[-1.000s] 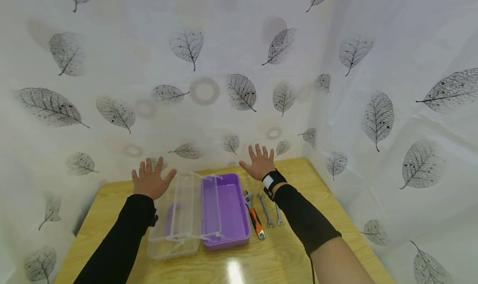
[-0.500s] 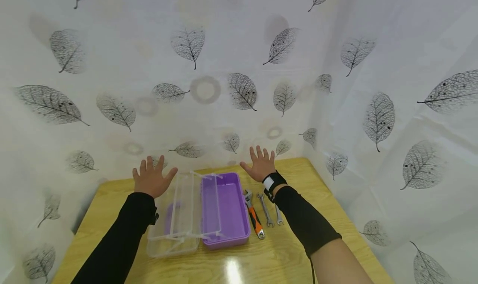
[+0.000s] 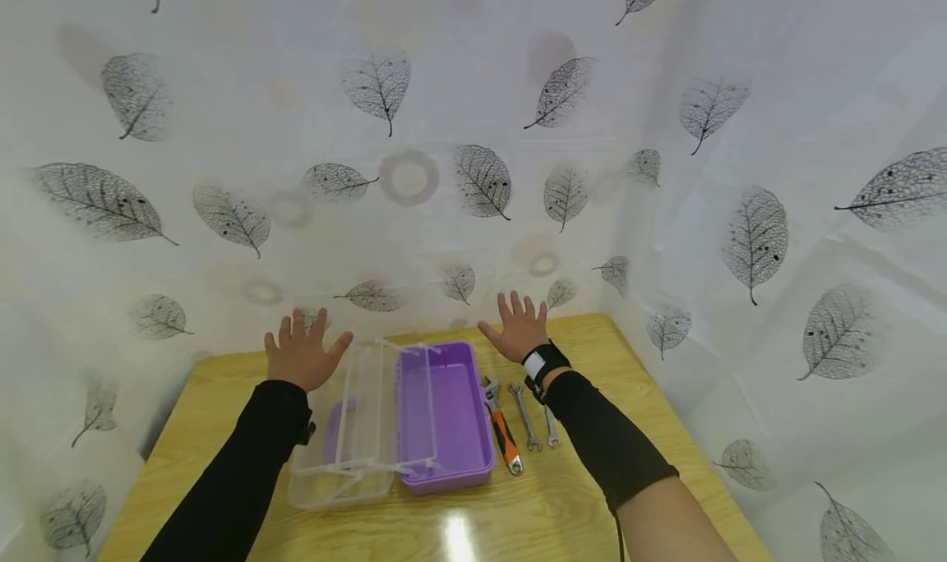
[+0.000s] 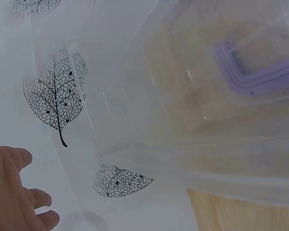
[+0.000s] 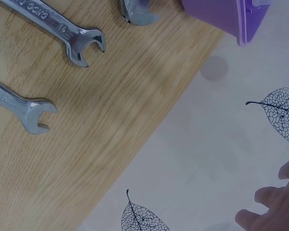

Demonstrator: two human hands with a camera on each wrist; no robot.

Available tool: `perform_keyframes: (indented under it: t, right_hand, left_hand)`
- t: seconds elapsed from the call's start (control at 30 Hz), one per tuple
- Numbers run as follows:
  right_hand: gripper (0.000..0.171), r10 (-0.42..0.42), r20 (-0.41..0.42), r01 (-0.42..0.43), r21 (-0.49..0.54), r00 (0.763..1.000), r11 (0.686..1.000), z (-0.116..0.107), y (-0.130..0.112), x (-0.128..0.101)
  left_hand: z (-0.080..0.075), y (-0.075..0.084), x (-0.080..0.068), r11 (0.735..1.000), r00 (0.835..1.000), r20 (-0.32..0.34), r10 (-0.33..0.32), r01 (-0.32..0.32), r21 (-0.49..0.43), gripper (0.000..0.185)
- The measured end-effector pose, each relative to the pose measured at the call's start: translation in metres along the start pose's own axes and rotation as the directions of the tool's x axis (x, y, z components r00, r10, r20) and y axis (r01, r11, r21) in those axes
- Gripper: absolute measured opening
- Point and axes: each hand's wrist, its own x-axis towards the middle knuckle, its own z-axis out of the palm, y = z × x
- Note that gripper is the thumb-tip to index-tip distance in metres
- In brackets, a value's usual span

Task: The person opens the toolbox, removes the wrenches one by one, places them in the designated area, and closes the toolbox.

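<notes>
White sheeting (image 3: 444, 118) printed with grey leaves backs and flanks a wooden worktop (image 3: 592, 480) on which all items stand. Left hand (image 3: 299, 355) is raised above the far left part of the worktop, palm down, fingers straight and spread, holding nothing; it hovers just beyond the far left corner of the toolbox and touches neither it nor the sheeting, as far as the head view shows. Right hand (image 3: 519, 332) is likewise flat and spread, with nothing in it, a black strap with a white patch (image 3: 542, 360) on its wrist; it hangs beyond the far right corner of the toolbox, above the heads of the wrenches. Purple toolbox (image 3: 447, 418) lies open at mid-worktop between the two forearms, its clear lid (image 3: 348, 430) folded out to its left and resting on the worktop, a purple handle showing through the lid. Just right of the toolbox lies an adjustable wrench with an orange and black grip (image 3: 503, 432), parallel to the toolbox wall. Right of that lies a steel open-ended spanner (image 3: 524, 416), and a second, shorter spanner (image 3: 551, 428) lies further right, partly hidden by the right sleeve. Both forearms wear black sleeves.
</notes>
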Motion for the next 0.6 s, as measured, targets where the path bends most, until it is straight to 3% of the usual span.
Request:
perform_keyframes:
  t: [0.4,0.6]
  right_hand:
    - [0.084,0.007,0.015,-0.007,0.018,1.0,1.0,0.001,-0.001,0.001]
    - [0.082,-0.001,0.024,0.0,0.043,1.0,0.999,0.005,-0.003,0.0]
  left_hand:
    - [-0.005,0.0,-0.004,0.998,0.998,0.044,-0.047,0.049,-0.032,0.085]
    - [-0.002,-0.009,-0.003,0.999,0.998,0.041,-0.048,0.049,-0.008,0.087]
